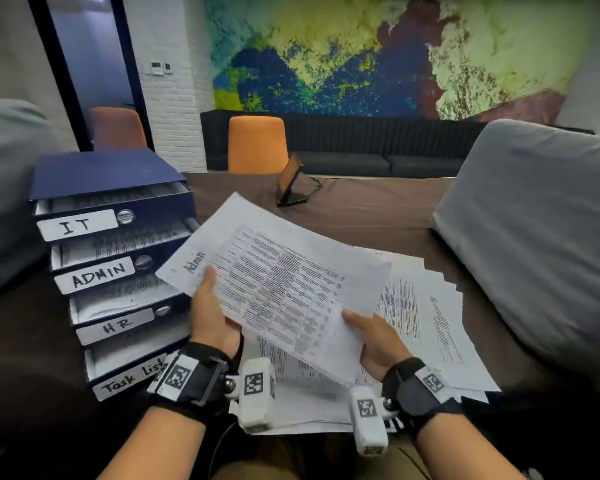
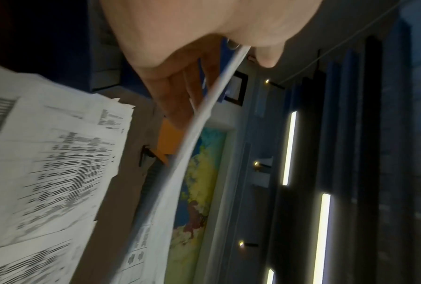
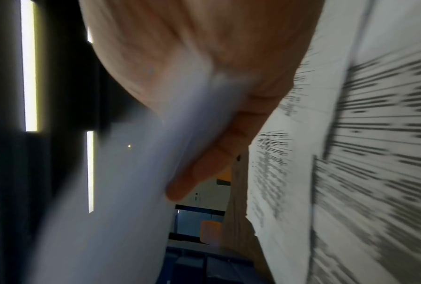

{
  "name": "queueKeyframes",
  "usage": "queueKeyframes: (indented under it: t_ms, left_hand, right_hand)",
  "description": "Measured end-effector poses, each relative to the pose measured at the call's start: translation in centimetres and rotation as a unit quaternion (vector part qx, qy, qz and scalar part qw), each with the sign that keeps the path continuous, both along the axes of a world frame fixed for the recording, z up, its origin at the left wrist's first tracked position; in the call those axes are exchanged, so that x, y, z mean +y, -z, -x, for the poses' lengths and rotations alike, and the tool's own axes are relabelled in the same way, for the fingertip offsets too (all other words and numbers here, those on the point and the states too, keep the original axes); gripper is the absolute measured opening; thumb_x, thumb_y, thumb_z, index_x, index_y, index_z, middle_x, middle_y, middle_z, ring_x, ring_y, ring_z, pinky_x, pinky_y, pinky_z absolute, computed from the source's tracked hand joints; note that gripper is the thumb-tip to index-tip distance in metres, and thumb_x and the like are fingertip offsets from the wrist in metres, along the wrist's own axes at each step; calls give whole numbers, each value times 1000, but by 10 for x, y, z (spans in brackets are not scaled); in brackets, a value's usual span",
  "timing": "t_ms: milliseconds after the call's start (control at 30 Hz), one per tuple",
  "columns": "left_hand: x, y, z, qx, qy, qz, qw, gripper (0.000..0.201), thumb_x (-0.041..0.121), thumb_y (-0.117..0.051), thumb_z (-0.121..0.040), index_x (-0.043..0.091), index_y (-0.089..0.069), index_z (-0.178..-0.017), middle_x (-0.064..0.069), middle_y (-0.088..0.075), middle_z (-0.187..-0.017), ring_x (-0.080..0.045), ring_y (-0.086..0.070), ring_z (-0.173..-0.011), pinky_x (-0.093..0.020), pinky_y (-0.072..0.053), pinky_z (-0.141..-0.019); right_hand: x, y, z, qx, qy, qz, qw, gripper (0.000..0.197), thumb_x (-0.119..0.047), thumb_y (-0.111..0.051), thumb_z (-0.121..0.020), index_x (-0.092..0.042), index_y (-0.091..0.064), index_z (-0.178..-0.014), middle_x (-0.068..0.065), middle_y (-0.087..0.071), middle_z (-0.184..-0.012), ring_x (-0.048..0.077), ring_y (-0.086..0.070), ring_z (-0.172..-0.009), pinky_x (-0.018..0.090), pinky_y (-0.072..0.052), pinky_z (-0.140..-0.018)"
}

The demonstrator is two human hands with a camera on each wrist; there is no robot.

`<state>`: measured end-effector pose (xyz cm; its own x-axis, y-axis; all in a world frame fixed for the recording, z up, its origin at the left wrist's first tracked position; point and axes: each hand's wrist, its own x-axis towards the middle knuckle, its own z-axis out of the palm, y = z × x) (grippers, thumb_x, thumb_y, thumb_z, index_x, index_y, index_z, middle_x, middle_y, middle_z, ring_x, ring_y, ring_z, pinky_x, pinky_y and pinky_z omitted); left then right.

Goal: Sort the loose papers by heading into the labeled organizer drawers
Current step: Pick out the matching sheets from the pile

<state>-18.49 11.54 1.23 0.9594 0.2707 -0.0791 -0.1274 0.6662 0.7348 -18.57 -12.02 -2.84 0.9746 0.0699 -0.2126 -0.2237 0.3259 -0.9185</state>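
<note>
— Where does the target lie from the grip?

— The sheet headed "Admin" (image 1: 278,289) is held up between both hands, above the loose papers (image 1: 426,327) fanned on the table (image 1: 378,216). The ADMIN drawer (image 1: 118,261) sits up and to the left of the grip, just beyond the sheet's headed end, so the left hand (image 1: 212,317) is the nearer one. The right hand (image 1: 378,341) is at the far, lower-right end.

— And the sheet's long axis?

— It runs from the right hand's corner up-left toward the organizer (image 1: 108,209), so, as a judgement, the headed end would lead into the drawer.

— How is it gripped?

— Each hand pinches an edge, thumb on top and fingers (image 2: 180,100) underneath (the right wrist view is blurred, but fingers (image 3: 204,163) do lie along the paper's underside).

— Counts?

— One sheet in the hands. Four drawers, all pulled partly open — IT drawer (image 1: 94,209), ADMIN, HR drawer (image 1: 118,313), Task list drawer (image 1: 125,362) — and the upper three show paper inside. The loose pile overlaps too much for an exact count; several sheets, at least.
</note>
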Motion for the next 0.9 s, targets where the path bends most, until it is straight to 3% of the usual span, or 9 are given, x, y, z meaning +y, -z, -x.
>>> queueKeyframes:
  t_ms: [100, 167, 233, 300, 433, 500, 667, 833, 900]
  left_hand:
    - [23, -21, 9, -89, -1, 55, 994, 69, 65, -34, -96, 18, -55, -142, -15, -60, -139, -39, -54, -130, -61, -34, -113]
    - [38, -30, 11, -113, -5, 79, 990, 81, 71, -32, -93, 13, -51, -146, -19, -53, -146, -43, -49, -134, -65, -26, -115]
    - [50, -33, 12, -120, -25, 84, 989, 87, 75, -29, -93, 7, -54, -142, -21, -55, -143, -43, -53, -131, -62, -30, -114]
    - [59, -35, 14, -125, -25, 75, 989, 91, 78, -31, -90, 6, -56, -140, -21, -53, -145, -41, -53, -131, -59, -31, -114]
    - [69, -37, 16, -106, -45, 63, 991, 92, 83, -36, -85, 10, -61, -136, -20, -52, -146, -42, -53, -130, -56, -33, -112]
    - [73, -37, 15, -103, -52, 60, 991, 93, 83, -35, -85, 10, -60, -137, -19, -57, -142, -42, -53, -131, -58, -33, -112]
    - [79, -39, 14, -106, -57, 88, 989, 82, 79, -42, -85, 18, -64, -134, -14, -62, -137, -40, -57, -128, -60, -36, -109]
    - [84, -40, 14, -72, -67, 143, 985, 86, 79, -51, -78, 14, -61, -133, -15, -57, -141, -35, -62, -121, -56, -48, -98]
    - [86, -39, 15, -73, -59, 156, 983, 87, 81, -50, -78, 13, -59, -133, -14, -56, -143, -32, -63, -121, -54, -48, -101]
  right_hand:
    - [6, -33, -15, -1, -22, 43, 999, 29, -7, -58, -96, 0, -60, -124, 14, -74, -111, 32, -72, -96, 40, -59, -73]
    - [10, -58, -23, 1, -28, 55, 998, 26, -5, -59, -95, 5, -61, -119, 15, -75, -102, 27, -74, -81, 33, -60, -60]
    - [17, -81, -29, 0, -32, 58, 998, 10, 0, -57, -95, 4, -64, -101, 13, -73, -86, 20, -72, -62, 27, -56, -49]
    - [27, -99, -34, 5, -39, 52, 998, 5, 2, -55, -93, 1, -60, -92, 14, -67, -84, 22, -69, -57, 27, -53, -45]
    - [49, -121, -41, 13, -40, 32, 999, 22, 4, -45, -92, 5, -55, -111, 19, -62, -100, 23, -67, -54, 23, -47, -38]
    - [61, -129, -42, 16, -47, 23, 998, 25, 4, -38, -93, 1, -52, -114, 16, -62, -96, 19, -65, -46, 20, -44, -36]
    - [93, -140, -42, 26, -60, -5, 998, 31, 5, -31, -91, -1, -49, -115, 16, -62, -104, 28, -64, -73, 25, -53, -43]
    - [134, -147, -41, 17, -51, -55, 997, 38, 10, -22, -91, 3, -47, -119, 20, -58, -111, 34, -59, -73, 26, -51, -39]
    - [154, -147, -38, 10, -88, -30, 996, 32, 7, -28, -95, 2, -50, -118, 18, -63, -101, 32, -62, -73, 29, -54, -43]
